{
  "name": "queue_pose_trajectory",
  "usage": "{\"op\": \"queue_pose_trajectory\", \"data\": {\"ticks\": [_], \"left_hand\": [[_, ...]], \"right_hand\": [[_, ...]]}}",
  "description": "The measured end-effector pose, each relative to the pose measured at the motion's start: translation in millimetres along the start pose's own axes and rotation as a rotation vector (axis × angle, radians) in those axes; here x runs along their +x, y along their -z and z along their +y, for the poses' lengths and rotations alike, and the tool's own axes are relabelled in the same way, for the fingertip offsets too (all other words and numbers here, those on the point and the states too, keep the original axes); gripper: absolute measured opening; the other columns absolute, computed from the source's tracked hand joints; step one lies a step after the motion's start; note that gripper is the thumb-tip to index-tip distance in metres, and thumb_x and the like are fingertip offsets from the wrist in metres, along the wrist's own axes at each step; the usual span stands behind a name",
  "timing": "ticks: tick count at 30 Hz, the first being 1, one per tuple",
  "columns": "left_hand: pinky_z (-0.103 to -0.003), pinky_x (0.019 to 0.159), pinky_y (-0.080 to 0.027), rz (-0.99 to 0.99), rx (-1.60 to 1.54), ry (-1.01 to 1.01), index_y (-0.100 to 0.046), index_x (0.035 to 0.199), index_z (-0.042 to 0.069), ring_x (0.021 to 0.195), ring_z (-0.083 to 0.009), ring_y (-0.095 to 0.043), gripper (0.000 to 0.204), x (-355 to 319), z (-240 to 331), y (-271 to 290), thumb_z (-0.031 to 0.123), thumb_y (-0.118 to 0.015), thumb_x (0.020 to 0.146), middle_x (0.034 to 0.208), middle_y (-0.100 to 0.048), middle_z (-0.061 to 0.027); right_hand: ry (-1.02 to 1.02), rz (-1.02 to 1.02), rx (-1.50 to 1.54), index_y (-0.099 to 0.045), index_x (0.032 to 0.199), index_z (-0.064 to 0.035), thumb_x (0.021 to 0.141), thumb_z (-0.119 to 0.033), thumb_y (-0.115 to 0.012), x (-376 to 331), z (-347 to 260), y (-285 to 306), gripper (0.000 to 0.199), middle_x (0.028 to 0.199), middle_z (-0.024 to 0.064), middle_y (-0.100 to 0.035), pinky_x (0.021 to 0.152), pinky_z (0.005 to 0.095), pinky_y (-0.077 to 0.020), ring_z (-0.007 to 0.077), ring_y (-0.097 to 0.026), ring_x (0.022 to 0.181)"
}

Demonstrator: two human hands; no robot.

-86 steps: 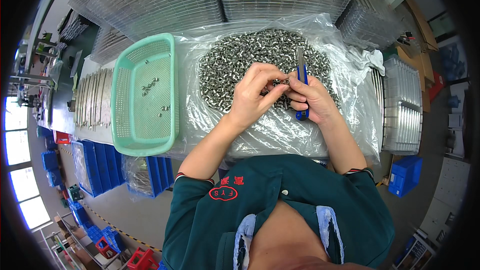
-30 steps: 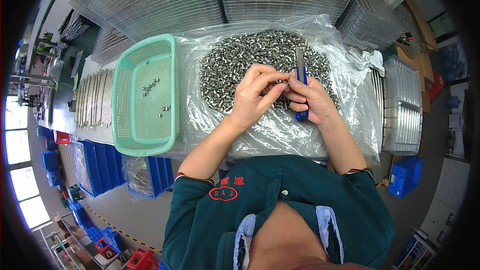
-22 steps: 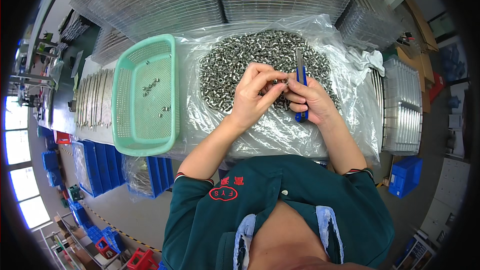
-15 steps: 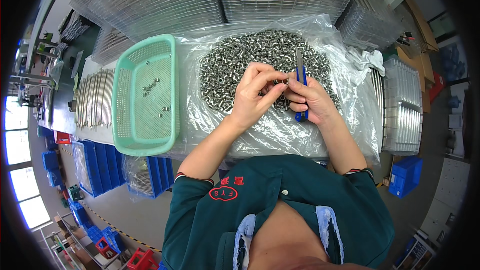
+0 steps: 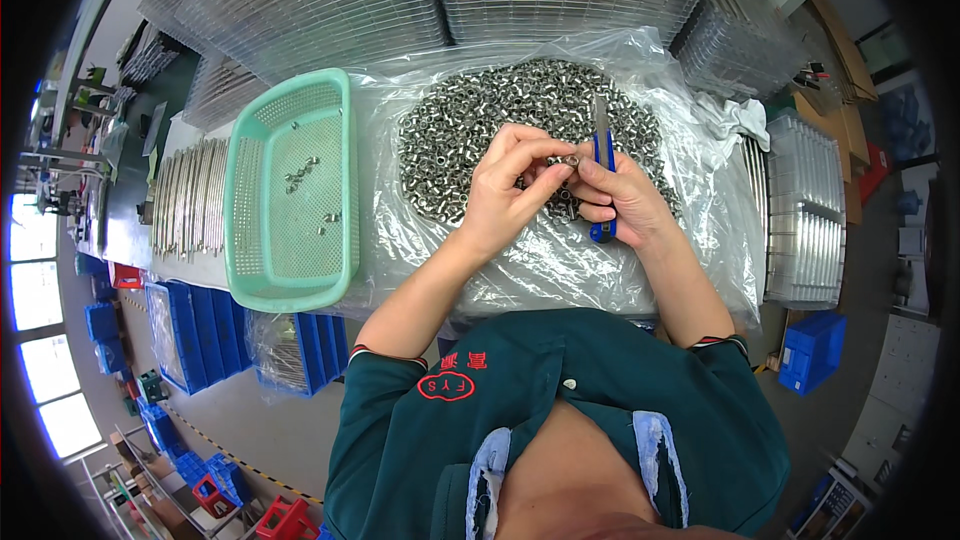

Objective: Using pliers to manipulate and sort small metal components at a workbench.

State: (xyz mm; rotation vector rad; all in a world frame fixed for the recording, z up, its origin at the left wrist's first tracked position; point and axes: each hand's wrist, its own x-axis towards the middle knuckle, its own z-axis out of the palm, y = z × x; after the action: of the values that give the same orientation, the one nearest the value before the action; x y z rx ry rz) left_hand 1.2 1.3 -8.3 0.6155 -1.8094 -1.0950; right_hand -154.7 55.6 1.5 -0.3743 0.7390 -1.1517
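Plastic sheeting [image 5: 440, 275] still bears a huge heap [image 5: 470, 110], the basket [image 5: 343, 170] few fittings [image 5: 300, 174], left hand [image 5: 505, 185] pinching one, right hand [image 5: 635, 202] gripping a cutter [image 5: 604, 152]!

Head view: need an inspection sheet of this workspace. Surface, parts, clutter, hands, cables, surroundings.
Surface: crumpled clear plastic sheet spread over the table.
Job's things: pile of small metal pieces on the sheet; green basket to its left, a few pieces inside.
Clutter: white cloth right of the pile; metal rods left of the basket.
Hands: left hand pinches a metal piece; right hand holds a blue knife, blade out.
Cables: nothing seen on the sheet.
Surroundings: clear trays stacked behind; blue bins lower left.
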Motion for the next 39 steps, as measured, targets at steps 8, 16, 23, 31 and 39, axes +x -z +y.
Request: {"op": "queue_pose_trajectory", "data": {"ticks": [8, 16, 23, 31, 39], "left_hand": [[-0.02, 0.056, -0.042, -0.015, 0.004, 0.001, -0.063, 0.096, 0.007, 0.068, -0.0072, -0.049, 0.018, -0.2, -0.7, 0.1, 0.005, -0.063, 0.077, 0.089, -0.05, -0.0033], [-0.021, 0.058, -0.043, -0.034, 0.035, -0.008, -0.064, 0.098, 0.008, 0.07, -0.009, -0.05, 0.021, 0.5, 0.0, 0.9, 0.004, -0.062, 0.077, 0.088, -0.049, -0.004], [-0.023, 0.065, -0.044, -0.059, 0.055, 0.009, -0.064, 0.098, 0.008, 0.077, -0.0124, -0.051, 0.021, 1.0, 4.5, 1.9, 0.005, -0.061, 0.077, 0.088, -0.049, -0.0046], [-0.021, 0.058, -0.044, -0.027, 0.056, -0.034, -0.064, 0.097, 0.007, 0.07, -0.0094, -0.051, 0.021, -0.1, 2.3, 1.4, 0.004, -0.063, 0.076, 0.088, -0.049, -0.005], [-0.019, 0.051, -0.043, 0.023, 0.06, -0.08, -0.06, 0.091, 0.003, 0.062, -0.0059, -0.05, 0.018, -0.3, -0.2, -0.3, 0.006, -0.067, 0.074, 0.09, -0.05, -0.0051]], "right_hand": [[0.0, -0.021, -0.009, -0.051, 0.089, -0.0058, 0.083, -0.013, -0.059, 0.4, -0.2, 1.3, 0.012, 0.064, -0.0065, -0.041, 0.037, 0.0126, -0.0276, -0.001, -0.035, 0.049], [0.008, -0.009, -0.019, -0.05, 0.089, -0.006, 0.082, -0.013, -0.06, 0.2, 0.1, 1.6, 0.013, 0.064, -0.0065, -0.041, 0.037, 0.0126, -0.0275, -0.0008, -0.035, 0.05], [-0.005, -0.042, -0.044, -0.049, 0.084, -0.0068, 0.082, -0.014, -0.061, 0.2, -1.3, 1.6, 0.014, 0.064, -0.0063, -0.04, 0.037, 0.0127, -0.0269, -0.0005, -0.035, 0.049], [-0.001, -0.034, -0.026, -0.049, 0.088, -0.0055, 0.083, -0.015, -0.059, 0.1, 0.4, 0.5, 0.015, 0.066, -0.0059, -0.041, 0.037, 0.0125, -0.0276, -0.001, -0.035, 0.049], [-0.017, -0.023, -0.012, -0.05, 0.089, -0.0054, 0.085, -0.017, -0.057, 0.9, 0.8, 2.8, 0.014, 0.065, -0.0057, -0.042, 0.037, 0.0125, -0.0278, -0.0015, -0.034, 0.048]]}}
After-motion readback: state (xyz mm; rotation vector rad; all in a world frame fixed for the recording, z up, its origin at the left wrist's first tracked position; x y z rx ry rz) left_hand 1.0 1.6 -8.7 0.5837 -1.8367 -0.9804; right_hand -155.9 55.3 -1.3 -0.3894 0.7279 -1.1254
